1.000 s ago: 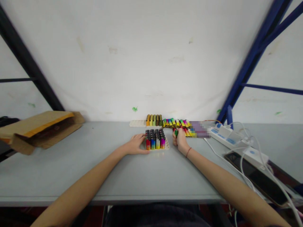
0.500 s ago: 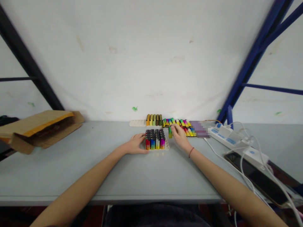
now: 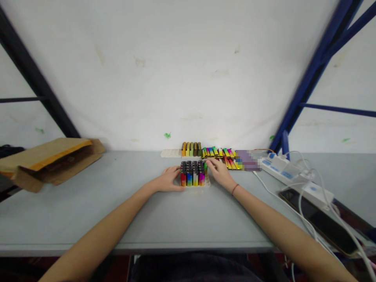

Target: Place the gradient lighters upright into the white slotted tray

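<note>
Upright lighters (image 3: 192, 174) in red, blue, yellow and purple, all with black tops, stand in rows in a white holed tray (image 3: 207, 183). My left hand (image 3: 168, 181) grips the left side of this block, its thumb along the front edge and its fingers round the back. Between the fingertips of my right hand (image 3: 219, 171) is a green lighter (image 3: 206, 167), held upright at the tray's back right. Its lower end is hidden, so I cannot tell whether it sits in a hole. The holes along the tray's right front show bare.
Behind are a second white tray (image 3: 171, 153) with yellow to dark lighters (image 3: 191, 149), and multicoloured lighters (image 3: 219, 152) lying in rows. An open cardboard box (image 3: 58, 158) lies left. On the right are a power strip (image 3: 282, 172), white cables and a phone (image 3: 320, 221).
My right hand has moved left with the green lighter, from beside the lying lighters to the tray's right side. My left hand has stayed in place.
</note>
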{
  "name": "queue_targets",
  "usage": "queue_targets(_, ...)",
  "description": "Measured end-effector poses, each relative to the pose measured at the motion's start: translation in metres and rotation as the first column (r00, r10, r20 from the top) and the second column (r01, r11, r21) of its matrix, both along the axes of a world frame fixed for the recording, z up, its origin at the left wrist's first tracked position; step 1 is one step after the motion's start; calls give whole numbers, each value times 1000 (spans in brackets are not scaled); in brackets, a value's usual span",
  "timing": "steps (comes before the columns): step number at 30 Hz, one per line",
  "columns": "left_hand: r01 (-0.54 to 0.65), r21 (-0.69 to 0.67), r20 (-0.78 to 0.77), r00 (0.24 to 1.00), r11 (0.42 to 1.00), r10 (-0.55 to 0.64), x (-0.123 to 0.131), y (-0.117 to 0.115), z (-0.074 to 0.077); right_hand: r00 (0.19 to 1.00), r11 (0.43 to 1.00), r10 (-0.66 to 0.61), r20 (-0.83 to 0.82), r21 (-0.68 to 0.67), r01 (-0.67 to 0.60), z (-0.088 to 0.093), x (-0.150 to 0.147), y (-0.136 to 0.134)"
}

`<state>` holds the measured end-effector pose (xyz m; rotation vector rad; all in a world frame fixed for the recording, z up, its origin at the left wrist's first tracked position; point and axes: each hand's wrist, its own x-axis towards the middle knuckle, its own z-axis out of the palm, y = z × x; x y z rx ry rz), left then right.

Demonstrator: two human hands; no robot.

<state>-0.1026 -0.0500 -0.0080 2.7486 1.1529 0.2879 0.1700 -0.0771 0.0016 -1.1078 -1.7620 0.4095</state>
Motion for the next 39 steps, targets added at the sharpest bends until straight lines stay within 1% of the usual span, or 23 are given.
queue_targets(2,-5,2,-13,1000,1000,5,0,0,-1,984,991,-137,113,23,135,6,10,2)
queue_targets(3,-10,4,-20,1000,1000,10,-1,0,-1,953,972,-235,190,39,232,8,16,4)
queue_targets(4,-14,7,-24,1000,1000,15,-1,1,-2,903,947,-320,287,59,317,10,23,6)
queue_targets(6,-19,11,-24,1000,1000,19,-1,1,-3,772,882,-453,447,101,459,11,36,10)
queue_targets(8,-15,12,-18,1000,1000,15,-1,1,-3,660,826,-518,544,117,552,9,46,13)
queue_targets(10,-9,9,-11,1000,1000,10,-1,1,-2,597,794,-525,606,98,600,6,50,16)
queue_targets(12,-6,8,-3,1000,1000,6,0,1,-2,577,785,-500,646,57,617,3,52,19)
queue_targets(14,-4,9,5,1000,1000,4,0,1,-2,581,778,-479,658,12,628,0,51,23)
queue_targets(17,-8,5,5,1000,1000,8,0,0,-1,591,759,-485,645,-25,651,-2,51,27)
queue_targets(19,-10,2,2,1000,1000,10,0,0,0,613,754,-504,608,-37,656,-1,52,28)
queue_targets(20,-9,0,1,1000,1000,9,1,-1,0,642,761,-513,570,-43,647,-1,53,29)
queue_targets(21,-6,-2,-1,1000,1000,6,1,-1,1,685,776,-519,511,-54,628,0,53,29)
queue_targets(23,-3,-7,-4,1000,1000,3,1,-1,1,807,832,-492,327,-95,546,1,55,30)
queue_targets(25,-4,-8,-4,1000,1000,4,2,-1,1,924,904,-376,69,-191,382,1,53,32)
queue_targets(26,-5,-7,-1,1000,1000,5,2,-1,1,950,927,-303,-80,-256,275,1,51,32)
queue_targets(27,-7,-4,2,1000,1000,7,2,-1,0,944,934,-238,-227,-319,159,0,49,32)
queue_targets(28,-7,-2,5,1000,1000,7,2,-1,0,915,928,-190,-356,-370,48,0,45,32)
queue_targets(30,-7,0,6,1000,1000,7,2,-1,0,840,902,-136,-525,-416,-114,0,37,28)
queue_targets(31,-9,2,6,1000,1000,9,2,-1,0,822,896,-114,-558,-414,-157,0,33,25)
queue_targets(32,-9,3,7,1000,1000,9,1,-1,0,823,896,-88,-561,-406,-180,1,29,22)
queue_targets(34,-8,3,6,1000,1000,8,1,-1,0,850,901,-33,-526,-383,-202,4,22,15)
queue_targets(36,-6,3,4,1000,1000,6,1,-1,0,849,896,25,-527,-366,-253,7,16,9)
queue_targets(39,-5,4,-2,1000,1000,5,1,-1,1,760,855,76,-645,-350,-382,7,8,6)
